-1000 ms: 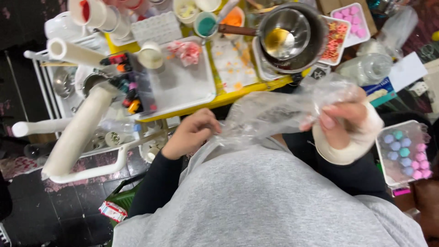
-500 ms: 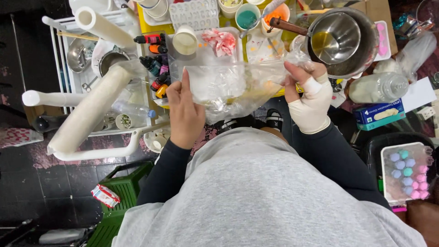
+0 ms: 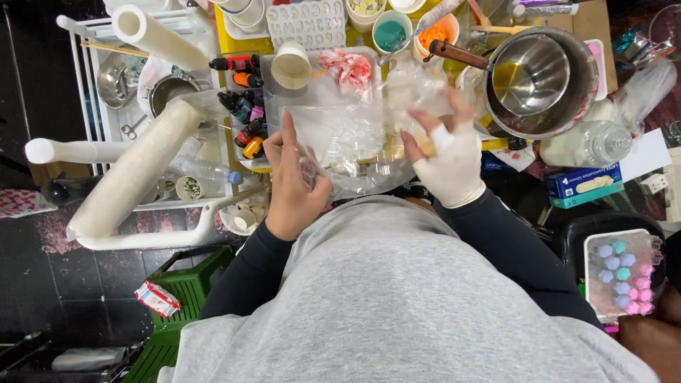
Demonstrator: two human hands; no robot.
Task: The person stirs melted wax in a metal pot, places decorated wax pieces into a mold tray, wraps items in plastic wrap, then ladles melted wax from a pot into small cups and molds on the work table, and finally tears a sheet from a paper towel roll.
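Observation:
My left hand (image 3: 289, 183) pinches one side of a crumpled clear plastic bag (image 3: 355, 131) at the table's near edge, index finger pointing up. My right hand (image 3: 445, 152), partly wrapped in a white glove or bandage, grips the bag's other side with fingers spread. The bag is stretched between both hands over a clear tray (image 3: 323, 85) that holds a pink crumpled piece (image 3: 347, 67) and a white cup (image 3: 291, 65).
A steel saucepan (image 3: 539, 74) with yellow liquid sits at right. Small dye bottles (image 3: 241, 106) line the tray's left side. Cups of teal (image 3: 390, 32) and orange (image 3: 436, 32) stand behind. Paper rolls (image 3: 131, 174) lie on a white rack (image 3: 92, 92) at left. A box of pastel pieces (image 3: 624, 273) sits lower right.
Both hands have lowered the plastic bag from chest height onto the table's edge and spread it out flat between them. The camera view has shifted toward the table.

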